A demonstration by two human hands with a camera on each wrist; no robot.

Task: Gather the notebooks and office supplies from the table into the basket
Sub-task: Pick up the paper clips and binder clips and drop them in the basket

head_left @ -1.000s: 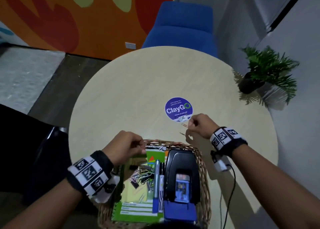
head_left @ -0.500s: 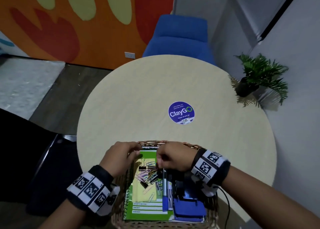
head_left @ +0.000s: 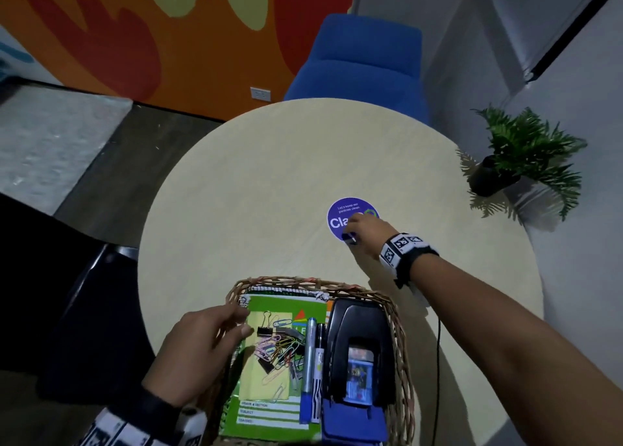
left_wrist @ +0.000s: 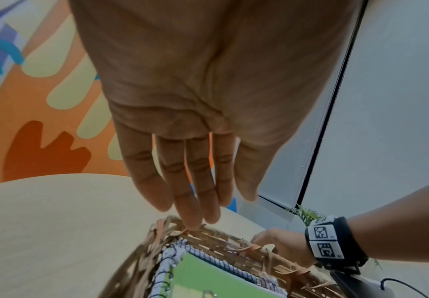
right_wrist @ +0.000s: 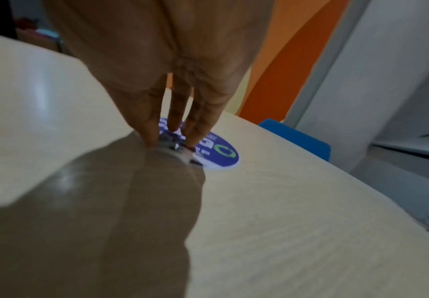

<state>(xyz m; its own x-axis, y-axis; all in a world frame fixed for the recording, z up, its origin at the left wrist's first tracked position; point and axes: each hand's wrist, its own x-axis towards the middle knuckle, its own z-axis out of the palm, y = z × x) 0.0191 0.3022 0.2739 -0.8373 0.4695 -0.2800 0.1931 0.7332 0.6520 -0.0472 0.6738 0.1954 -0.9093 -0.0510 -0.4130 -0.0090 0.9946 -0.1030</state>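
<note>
Apparently right hand (head_left: 365, 231) pinches small clip (right_wrist: 175, 146); left hand (head_left: 205, 337) touches basket rim (left_wrist: 205, 231).

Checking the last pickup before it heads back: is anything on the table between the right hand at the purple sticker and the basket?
Nothing visible. The right hand touches a small item at the purple sticker; only bare table lies between it and the basket.
</note>
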